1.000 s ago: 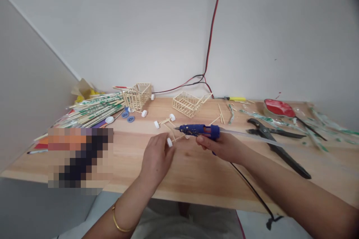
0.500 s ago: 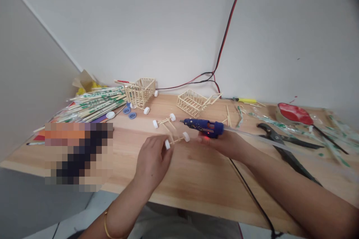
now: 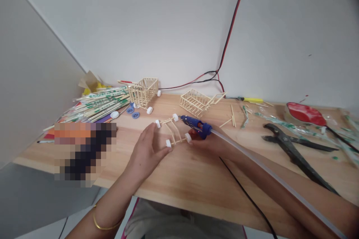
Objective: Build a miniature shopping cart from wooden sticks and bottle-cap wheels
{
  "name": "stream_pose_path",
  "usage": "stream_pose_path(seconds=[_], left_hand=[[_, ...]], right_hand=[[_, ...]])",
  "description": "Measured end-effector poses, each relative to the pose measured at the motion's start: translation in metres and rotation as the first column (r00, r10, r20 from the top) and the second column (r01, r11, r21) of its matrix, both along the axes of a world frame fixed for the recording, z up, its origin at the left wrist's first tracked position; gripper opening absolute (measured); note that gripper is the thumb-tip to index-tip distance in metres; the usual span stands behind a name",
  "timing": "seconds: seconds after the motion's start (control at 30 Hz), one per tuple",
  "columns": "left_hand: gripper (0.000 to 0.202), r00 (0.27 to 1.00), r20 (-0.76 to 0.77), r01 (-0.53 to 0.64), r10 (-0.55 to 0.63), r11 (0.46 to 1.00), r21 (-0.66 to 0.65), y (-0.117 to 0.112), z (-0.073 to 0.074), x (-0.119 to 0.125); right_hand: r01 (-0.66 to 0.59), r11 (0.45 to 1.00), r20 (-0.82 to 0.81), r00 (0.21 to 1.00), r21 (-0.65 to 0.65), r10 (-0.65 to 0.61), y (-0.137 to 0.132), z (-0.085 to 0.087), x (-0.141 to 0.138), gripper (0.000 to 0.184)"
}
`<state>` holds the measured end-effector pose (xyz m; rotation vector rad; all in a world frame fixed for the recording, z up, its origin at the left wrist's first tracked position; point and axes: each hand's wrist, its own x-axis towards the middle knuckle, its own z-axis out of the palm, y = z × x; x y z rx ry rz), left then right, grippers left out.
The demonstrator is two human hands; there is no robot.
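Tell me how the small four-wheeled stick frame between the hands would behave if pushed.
The stick frame would likely roll, given white wheels at its four corners. Its thin sticks suggest it is light and probably fragile.

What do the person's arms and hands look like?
The left hand is bare, with a thin, shiny gold bangle around that forearm. The right hand wears no glove, and no sleeve shows on either forearm.

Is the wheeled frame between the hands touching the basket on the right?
Apart. The head view shows it: bare tabletop lies between the frame, at its far end, and the basket beyond it.
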<state>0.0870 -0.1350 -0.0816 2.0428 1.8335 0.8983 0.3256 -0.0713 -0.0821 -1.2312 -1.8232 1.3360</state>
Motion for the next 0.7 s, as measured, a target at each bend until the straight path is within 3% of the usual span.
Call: stream_pose_path(seconds=[0.17,0.33,0.7], left_hand=[[0.090,0.998,0.057,0.037,-0.032,0.995,-0.089,0.0060,0.0028,-0.0013],[0.082,0.995,-0.011,0.103,-0.104,0.994,-0.044,0.0087,0.0003,-0.0029],[0.068,0.988,-0.082,0.133,-0.129,0.990,0.044,0.0081,-0.0041,-0.0028]], right_hand=[[0.080,0.996,-0.031,0.996,-0.038,-0.081,-0.0031,-0.0005,-0.0023,0.034],[0.159,0.987,-0.059,0.986,-0.008,-0.159,-0.0078,0.0026,-0.0091,0.033],[0.118,0.992,-0.071,0.991,0.040,-0.115,-0.0096,0.0015,-0.0090,0.028]])
